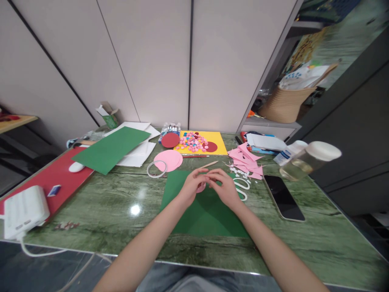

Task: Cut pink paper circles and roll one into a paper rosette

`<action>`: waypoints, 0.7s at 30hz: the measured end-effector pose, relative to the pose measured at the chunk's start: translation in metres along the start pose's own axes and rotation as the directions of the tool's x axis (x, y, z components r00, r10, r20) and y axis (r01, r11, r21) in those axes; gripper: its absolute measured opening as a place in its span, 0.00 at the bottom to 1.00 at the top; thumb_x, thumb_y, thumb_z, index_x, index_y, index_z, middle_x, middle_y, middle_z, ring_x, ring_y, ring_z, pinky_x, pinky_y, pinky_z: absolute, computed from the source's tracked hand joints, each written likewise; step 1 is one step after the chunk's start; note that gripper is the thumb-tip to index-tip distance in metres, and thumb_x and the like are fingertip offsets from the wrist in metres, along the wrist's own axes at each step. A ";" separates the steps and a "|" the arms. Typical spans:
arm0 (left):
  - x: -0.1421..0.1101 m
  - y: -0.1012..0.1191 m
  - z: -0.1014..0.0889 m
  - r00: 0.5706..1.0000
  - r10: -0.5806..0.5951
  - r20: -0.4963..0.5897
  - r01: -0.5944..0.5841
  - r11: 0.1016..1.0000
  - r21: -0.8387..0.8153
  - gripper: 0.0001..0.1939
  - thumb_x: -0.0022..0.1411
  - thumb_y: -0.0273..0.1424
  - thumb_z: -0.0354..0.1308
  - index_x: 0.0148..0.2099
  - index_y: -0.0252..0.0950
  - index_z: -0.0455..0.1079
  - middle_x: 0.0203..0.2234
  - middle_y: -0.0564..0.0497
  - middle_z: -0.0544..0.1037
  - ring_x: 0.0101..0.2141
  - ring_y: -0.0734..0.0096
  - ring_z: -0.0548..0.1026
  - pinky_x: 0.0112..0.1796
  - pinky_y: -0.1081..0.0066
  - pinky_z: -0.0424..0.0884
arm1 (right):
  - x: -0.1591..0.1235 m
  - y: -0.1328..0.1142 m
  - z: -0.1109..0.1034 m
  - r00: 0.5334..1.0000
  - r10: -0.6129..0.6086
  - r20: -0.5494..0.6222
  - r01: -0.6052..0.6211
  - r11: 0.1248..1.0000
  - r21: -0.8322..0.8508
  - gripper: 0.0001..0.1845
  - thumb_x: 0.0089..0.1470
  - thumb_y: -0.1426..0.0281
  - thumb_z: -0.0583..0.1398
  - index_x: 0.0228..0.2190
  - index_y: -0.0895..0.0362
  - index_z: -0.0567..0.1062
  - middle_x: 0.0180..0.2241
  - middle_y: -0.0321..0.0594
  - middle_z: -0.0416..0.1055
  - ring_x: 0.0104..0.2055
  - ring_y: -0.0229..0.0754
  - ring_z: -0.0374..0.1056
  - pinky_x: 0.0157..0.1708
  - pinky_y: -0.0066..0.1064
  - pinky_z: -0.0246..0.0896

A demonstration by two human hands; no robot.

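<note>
Over a green sheet of paper point(209, 217), my left hand point(191, 187) and my right hand point(224, 188) meet with fingertips pinched together. A small pink paper piece point(201, 187) shows between them, partly hidden by the left fingers; its exact shape is hard to make out. To the right of my right hand are white-handled scissors point(246, 182), their blades out of sight. A wooden pencil point(209, 164) lies just beyond my fingers. Pink paper circles point(172, 160) and a white ring point(148, 170) rest off to the left.
Small pink and coloured pieces point(194, 142) cover a yellow sheet point(221, 140) at the back, near red circles point(170, 140). Pink scraps point(246, 160), a phone point(282, 198) and a bottle point(306, 162) stand right. Left are another green sheet point(114, 148) and a white power bank point(27, 211).
</note>
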State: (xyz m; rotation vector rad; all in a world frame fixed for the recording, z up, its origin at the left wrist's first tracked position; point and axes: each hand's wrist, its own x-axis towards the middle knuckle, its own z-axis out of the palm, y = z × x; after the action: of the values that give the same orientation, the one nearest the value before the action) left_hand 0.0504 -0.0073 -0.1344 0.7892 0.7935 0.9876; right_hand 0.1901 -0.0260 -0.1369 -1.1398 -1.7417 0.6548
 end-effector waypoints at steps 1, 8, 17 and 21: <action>0.000 0.000 0.000 1.000 -0.002 0.005 0.002 1.000 0.005 0.17 0.42 0.26 0.60 0.39 0.36 0.68 0.23 0.53 0.72 0.21 0.81 0.67 0.23 0.78 0.58 | 0.000 0.001 0.000 1.000 0.008 -0.010 -0.008 1.000 0.005 0.08 0.52 0.71 0.57 0.32 0.52 0.76 0.37 0.41 0.68 0.38 0.42 0.66 0.35 0.34 0.66; -0.001 -0.002 0.001 0.999 0.013 0.042 -0.014 0.999 0.040 0.16 0.44 0.27 0.60 0.39 0.34 0.68 0.20 0.55 0.69 0.16 0.85 0.59 0.19 0.78 0.50 | 0.002 -0.001 -0.001 0.997 0.038 -0.070 -0.036 0.999 0.034 0.05 0.46 0.75 0.59 0.25 0.56 0.74 0.35 0.40 0.66 0.32 0.39 0.66 0.30 0.31 0.63; -0.002 0.000 0.005 1.000 0.005 0.027 -0.007 0.999 0.045 0.17 0.42 0.26 0.61 0.38 0.34 0.68 0.20 0.56 0.69 0.16 0.85 0.58 0.19 0.78 0.48 | 0.002 0.000 0.001 0.997 0.048 -0.064 -0.046 0.999 0.023 0.02 0.46 0.74 0.60 0.24 0.56 0.72 0.35 0.39 0.67 0.28 0.37 0.64 0.29 0.30 0.62; 0.001 0.000 0.001 0.998 0.024 -0.051 -0.025 1.000 -0.004 0.17 0.42 0.25 0.60 0.38 0.34 0.68 0.18 0.57 0.67 0.18 0.84 0.60 0.21 0.78 0.52 | 0.001 0.003 -0.001 0.999 0.037 -0.037 -0.036 0.999 0.008 0.06 0.49 0.73 0.59 0.32 0.54 0.75 0.39 0.40 0.68 0.27 0.36 0.64 0.29 0.31 0.64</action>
State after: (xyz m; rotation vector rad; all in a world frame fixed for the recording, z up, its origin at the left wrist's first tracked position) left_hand 0.0513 -0.0069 -0.1346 0.7743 0.8270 1.0343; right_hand 0.1915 -0.0243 -0.1384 -1.1746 -1.6893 0.6571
